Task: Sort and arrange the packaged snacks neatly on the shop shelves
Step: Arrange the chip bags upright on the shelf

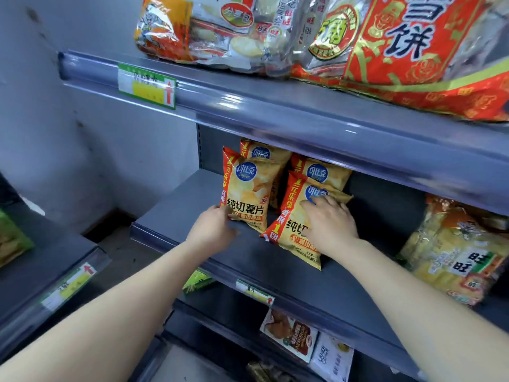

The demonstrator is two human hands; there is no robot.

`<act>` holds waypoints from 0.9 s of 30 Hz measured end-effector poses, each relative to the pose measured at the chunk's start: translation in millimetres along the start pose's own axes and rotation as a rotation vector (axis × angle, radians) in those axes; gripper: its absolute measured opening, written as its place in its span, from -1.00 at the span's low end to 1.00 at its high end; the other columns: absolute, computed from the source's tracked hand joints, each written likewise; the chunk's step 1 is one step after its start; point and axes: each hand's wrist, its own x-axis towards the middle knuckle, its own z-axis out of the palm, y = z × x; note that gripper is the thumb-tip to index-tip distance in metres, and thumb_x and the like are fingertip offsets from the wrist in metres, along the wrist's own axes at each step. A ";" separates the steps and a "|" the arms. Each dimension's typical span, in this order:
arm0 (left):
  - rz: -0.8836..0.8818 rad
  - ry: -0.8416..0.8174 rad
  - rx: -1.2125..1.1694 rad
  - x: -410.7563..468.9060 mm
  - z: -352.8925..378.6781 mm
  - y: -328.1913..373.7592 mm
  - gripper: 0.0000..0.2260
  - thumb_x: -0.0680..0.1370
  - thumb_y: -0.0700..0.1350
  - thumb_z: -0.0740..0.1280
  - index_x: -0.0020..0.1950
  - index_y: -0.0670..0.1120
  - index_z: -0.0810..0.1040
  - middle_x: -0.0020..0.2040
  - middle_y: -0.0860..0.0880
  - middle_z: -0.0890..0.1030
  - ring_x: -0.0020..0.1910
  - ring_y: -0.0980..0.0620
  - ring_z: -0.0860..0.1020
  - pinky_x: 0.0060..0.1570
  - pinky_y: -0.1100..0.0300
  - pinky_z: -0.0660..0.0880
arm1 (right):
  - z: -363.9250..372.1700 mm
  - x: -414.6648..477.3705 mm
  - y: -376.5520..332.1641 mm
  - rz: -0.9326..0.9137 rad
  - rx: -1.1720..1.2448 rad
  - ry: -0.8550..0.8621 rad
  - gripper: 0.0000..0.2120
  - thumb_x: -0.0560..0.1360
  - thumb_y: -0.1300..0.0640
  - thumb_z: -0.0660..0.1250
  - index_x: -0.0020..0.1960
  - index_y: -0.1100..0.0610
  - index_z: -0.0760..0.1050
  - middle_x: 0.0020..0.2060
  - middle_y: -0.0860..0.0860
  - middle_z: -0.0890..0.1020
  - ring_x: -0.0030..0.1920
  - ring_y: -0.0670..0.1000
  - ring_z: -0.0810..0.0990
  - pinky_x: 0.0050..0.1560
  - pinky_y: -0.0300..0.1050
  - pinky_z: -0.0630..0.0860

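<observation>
on the middle shelf [190, 208] the left hand [213, 230] pinches the upright chip bag [246, 194] by its bottom corner, while the right hand [332, 226] rests spread and nearly flat on the leaning chip bag [292, 235] beside it.

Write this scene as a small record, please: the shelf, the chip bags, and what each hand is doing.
place: grey middle shelf in a shop
chip bags: four yellow ones in view, two in front, two behind
left front chip bag: stands upright
right front chip bag: tilted, leaning back
left hand: holds the lower left corner of the left front chip bag
right hand: rests on the face of the right front chip bag
neighbour: cracker pack further right, same shelf
</observation>
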 end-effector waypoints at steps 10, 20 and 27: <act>0.046 0.071 0.304 -63.4 -57.7 37.7 -0.73 0.51 -0.05 0.31 0.20 -0.03 0.56 0.11 -0.04 0.60 0.11 -0.08 0.56 0.01 0.05 0.56 | -56.9 -62.0 6.9 -0.094 -0.017 -0.110 -0.71 0.50 0.04 0.33 0.21 0.03 0.47 0.12 0.03 0.55 0.18 0.08 0.48 0.03 -0.02 0.51; 0.148 0.193 0.415 -125.8 -156.0 101.8 -0.76 0.54 0.00 0.30 0.19 0.01 0.56 0.14 0.00 0.60 0.10 -0.07 0.57 -0.04 0.08 0.51 | -175.7 -126.2 7.5 -0.267 -0.030 -0.092 -0.59 0.48 -0.05 0.35 0.30 -0.01 0.43 0.19 -0.01 0.56 0.19 0.08 0.51 0.07 -0.03 0.51; 0.271 0.326 0.398 -132.2 -215.0 157.1 -0.74 0.55 0.03 0.30 0.22 0.02 0.56 0.14 -0.01 0.60 0.08 -0.04 0.56 -0.06 0.12 0.53 | -261.3 -138.9 28.7 -0.278 0.077 0.093 -0.61 0.47 -0.16 0.33 0.27 -0.08 0.47 0.15 -0.10 0.59 0.16 0.00 0.52 0.07 -0.05 0.51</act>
